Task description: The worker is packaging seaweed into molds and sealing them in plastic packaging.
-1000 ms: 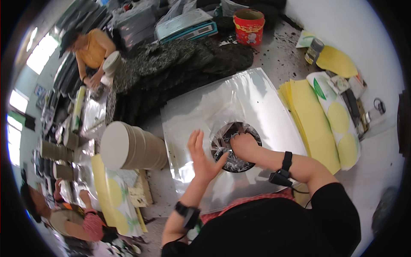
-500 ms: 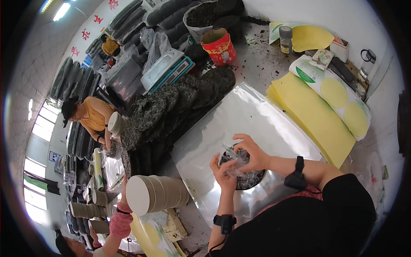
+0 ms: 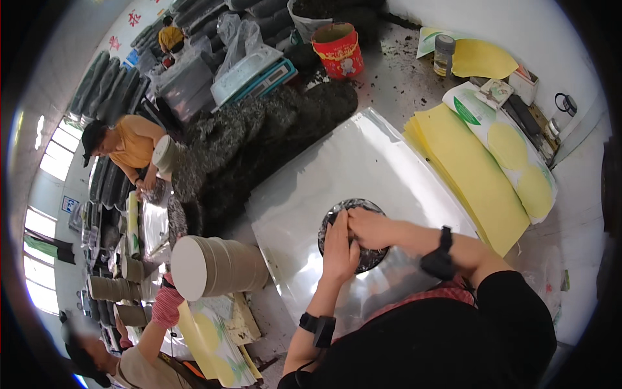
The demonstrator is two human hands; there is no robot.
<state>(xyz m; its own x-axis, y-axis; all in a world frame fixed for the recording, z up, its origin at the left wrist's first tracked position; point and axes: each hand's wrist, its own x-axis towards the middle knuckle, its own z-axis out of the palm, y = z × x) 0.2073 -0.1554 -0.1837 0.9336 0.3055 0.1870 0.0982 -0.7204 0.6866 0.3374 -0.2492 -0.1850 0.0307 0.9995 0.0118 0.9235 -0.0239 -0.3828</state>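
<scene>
A round, dark-rimmed dish (image 3: pixel 372 262) holds black, glossy shredded material and rests on a stack of shiny silver sheets (image 3: pixel 304 188). My left hand (image 3: pixel 339 247) lies over the dish's left side, fingers stretched out and pressed against the shreds. Against its fingertips my right hand (image 3: pixel 370 228) is curled closed over the upper right of the dish. Whatever its fingers may hold is hidden beneath it.
Left of the sheets stands a stack of pale round discs (image 3: pixel 220 266); behind lies a long row of dark flaky cakes (image 3: pixel 259 136). Yellow sheets (image 3: pixel 466 175) flank the right. A red bucket (image 3: pixel 338 52) and teal scale (image 3: pixel 259 81) sit farther back. Co-workers are at left.
My hands were raised above the dish with clear, glossy shreds between the fingers. Now they are lowered onto the material, the left flattened and the right curled. The view has shifted slightly.
</scene>
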